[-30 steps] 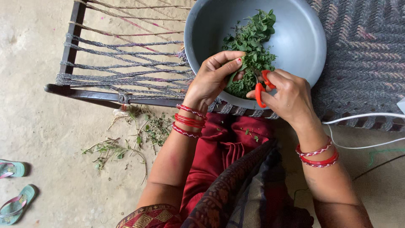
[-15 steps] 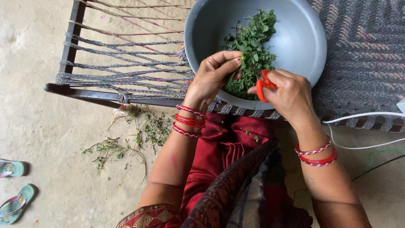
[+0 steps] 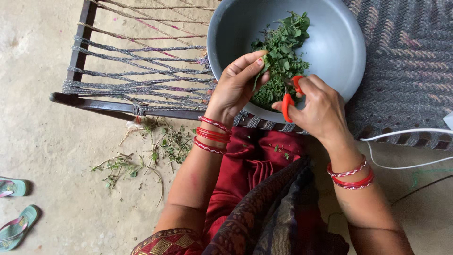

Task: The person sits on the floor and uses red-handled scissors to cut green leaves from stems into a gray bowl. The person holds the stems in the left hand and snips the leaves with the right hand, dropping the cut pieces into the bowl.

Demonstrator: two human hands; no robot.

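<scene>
One big grey bowl (image 3: 339, 42) sits on a woven rope cot (image 3: 406, 71), and there's one heap of green leaves (image 3: 283, 52) inside it, piled toward the near side. Two hands over the near rim. The left hand (image 3: 236, 87) is curled around a small bunch of leaves, thumb pressing it against the fingers. The right hand (image 3: 321, 106) grips one pair of scissors (image 3: 289, 94) with red handles; fingers are through the loops and the handles stand a bit apart. The blades are mostly hidden in the greens, so I can't tell how far they gape. They point at the bunch the left hand holds, so the two hands nearly touch.

Bangles, counted as best I can: a stack of about five red ones on the left wrist (image 3: 211, 134), about three on the right wrist (image 3: 351, 174). Exact number is hard to make out.

Down on the floor (image 3: 42, 104) to the left there's a scatter of bare stems and scraps (image 3: 141, 158), too many to count. Two teal flip-flops (image 3: 16, 226) at the bottom left edge, both cut off by the frame. One white cable (image 3: 406, 133) loops in from the right edge, and a few leaf bits lie on the red cloth (image 3: 250, 160) in the person's lap
</scene>
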